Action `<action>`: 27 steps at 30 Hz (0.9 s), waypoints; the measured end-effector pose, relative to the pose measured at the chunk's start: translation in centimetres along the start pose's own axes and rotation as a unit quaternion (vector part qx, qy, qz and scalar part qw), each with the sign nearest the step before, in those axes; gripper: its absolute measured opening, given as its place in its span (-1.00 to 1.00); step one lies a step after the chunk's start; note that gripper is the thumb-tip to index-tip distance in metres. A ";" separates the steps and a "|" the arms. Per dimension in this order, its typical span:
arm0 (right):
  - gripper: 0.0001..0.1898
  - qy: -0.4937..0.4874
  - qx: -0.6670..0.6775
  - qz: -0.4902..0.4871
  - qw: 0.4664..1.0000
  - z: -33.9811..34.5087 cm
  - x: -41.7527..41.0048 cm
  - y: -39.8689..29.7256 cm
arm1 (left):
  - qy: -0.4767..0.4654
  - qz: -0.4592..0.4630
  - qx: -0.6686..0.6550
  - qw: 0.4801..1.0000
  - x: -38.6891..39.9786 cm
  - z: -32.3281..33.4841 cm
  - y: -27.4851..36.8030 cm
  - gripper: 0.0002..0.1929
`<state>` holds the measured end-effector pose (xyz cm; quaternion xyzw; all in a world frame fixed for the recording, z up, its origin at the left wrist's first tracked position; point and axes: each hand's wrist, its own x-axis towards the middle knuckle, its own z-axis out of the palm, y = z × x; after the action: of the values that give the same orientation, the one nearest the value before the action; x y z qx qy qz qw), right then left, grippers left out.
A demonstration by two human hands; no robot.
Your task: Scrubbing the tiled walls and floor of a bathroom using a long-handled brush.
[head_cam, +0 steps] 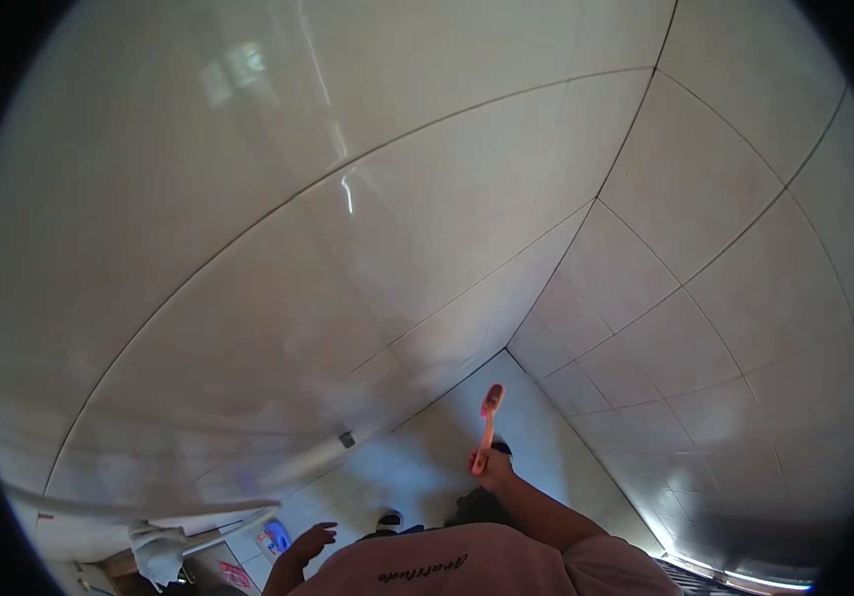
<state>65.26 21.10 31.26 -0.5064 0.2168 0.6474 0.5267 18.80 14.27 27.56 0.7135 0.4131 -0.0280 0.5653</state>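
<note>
My right hand (492,469) is closed around the handle of an orange-pink scrub brush (488,428). The brush points away from me, its head over the tiled floor near the wall corner. Its bristles are hard to make out. At lower left, my left hand (315,539) is held out beside my body with its fingers apart, and I see nothing in it. Nearest to that hand is a blue plastic bottle (275,536) with a label, low on the floor side.
Glossy tiled walls, one on the left (308,298) and one on the right (665,320), meet in a corner ahead. A grey cloth (157,553) hangs at lower left, above a pink packet (235,574). My shoe (390,520) is on the floor (427,465).
</note>
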 end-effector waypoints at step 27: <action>-0.65 -0.351 -0.885 -0.112 0.286 -6.7 37.0 3.0 | -0.255 0.015 0.036 0.966 36.5 9.3 -9.8 -0.67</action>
<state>67.95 31.65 -4.81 -0.4084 -0.7522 0.4955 -0.1483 40.69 27.12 -1.94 0.7090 0.2427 -0.2158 0.6260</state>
